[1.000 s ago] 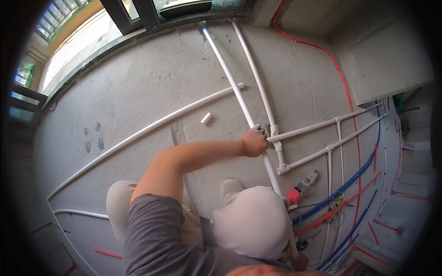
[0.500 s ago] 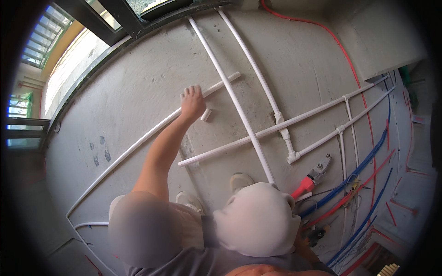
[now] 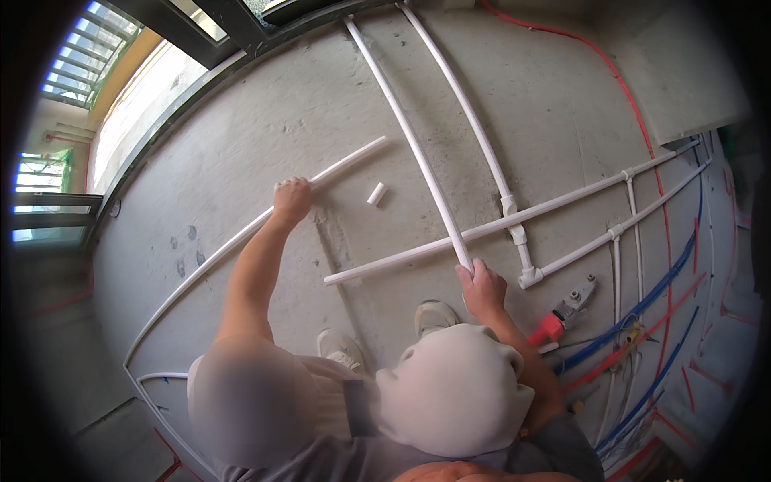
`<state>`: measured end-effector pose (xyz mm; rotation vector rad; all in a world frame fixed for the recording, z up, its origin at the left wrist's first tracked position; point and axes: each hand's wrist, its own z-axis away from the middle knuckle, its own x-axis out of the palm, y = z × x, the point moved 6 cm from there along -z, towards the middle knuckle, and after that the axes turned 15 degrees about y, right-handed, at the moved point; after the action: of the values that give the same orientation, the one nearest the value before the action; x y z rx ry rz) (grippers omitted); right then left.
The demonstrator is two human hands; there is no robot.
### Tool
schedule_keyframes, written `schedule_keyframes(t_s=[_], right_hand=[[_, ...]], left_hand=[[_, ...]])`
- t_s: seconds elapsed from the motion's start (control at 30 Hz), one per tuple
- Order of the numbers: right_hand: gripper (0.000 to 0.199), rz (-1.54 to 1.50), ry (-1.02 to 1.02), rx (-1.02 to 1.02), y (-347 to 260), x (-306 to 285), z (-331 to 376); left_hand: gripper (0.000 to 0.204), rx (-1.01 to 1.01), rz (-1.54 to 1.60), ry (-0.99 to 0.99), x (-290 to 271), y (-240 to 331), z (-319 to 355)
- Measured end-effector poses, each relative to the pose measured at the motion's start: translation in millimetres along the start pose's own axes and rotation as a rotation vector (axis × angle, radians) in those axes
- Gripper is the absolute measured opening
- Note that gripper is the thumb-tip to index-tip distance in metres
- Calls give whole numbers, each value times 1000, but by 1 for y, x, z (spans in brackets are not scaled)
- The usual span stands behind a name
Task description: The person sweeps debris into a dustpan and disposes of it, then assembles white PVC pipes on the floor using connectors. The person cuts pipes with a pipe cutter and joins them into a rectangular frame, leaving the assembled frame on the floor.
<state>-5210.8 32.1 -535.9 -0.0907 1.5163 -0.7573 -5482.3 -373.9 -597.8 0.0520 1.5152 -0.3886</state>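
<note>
My left hand (image 3: pixel 293 199) is closed round a long white plastic pipe (image 3: pixel 229 245), a little short of its free end. That end stops left of a second long white pipe (image 3: pixel 391 96) running away from me. Near my feet, my right hand (image 3: pixel 484 291) grips the near end of this second pipe. Below it a crossing white pipe (image 3: pixel 385 263) leads rightward past a fitting (image 3: pixel 510 206). A short cut piece of white pipe (image 3: pixel 377 194) lies on the floor between the two held pipes.
A red-handled tool (image 3: pixel 558 320) with a metal head lies right of my right hand. Blue pipes (image 3: pixel 634 309) and red lines (image 3: pixel 642 136) run along the right side. A dark frame (image 3: pixel 233 32) borders the far left. A raised concrete block (image 3: pixel 683 88) stands far right.
My left hand has drawn its pipe left, so the end no longer reaches the second pipe. My right hand has come forward and taken hold of the second pipe's near end.
</note>
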Motion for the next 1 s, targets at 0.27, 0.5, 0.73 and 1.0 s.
schedule_keyframes(t_s=[0.27,0.5,0.73,1.0], right_hand=[[45,81,-143,-134,-70,76,-99],[48,226,-178,-233,-91,106,-153],[51,108,-439,-178,-72,108,-167],[55,83,-441,-189,-68,99,-155]], left_hand=[[22,-340,-90,-206,32,-154,101],[19,-369,33,42,2,-118,99],[30,-76,663,-176,-54,86,57],[40,240,638,-477,-55,198,108]])
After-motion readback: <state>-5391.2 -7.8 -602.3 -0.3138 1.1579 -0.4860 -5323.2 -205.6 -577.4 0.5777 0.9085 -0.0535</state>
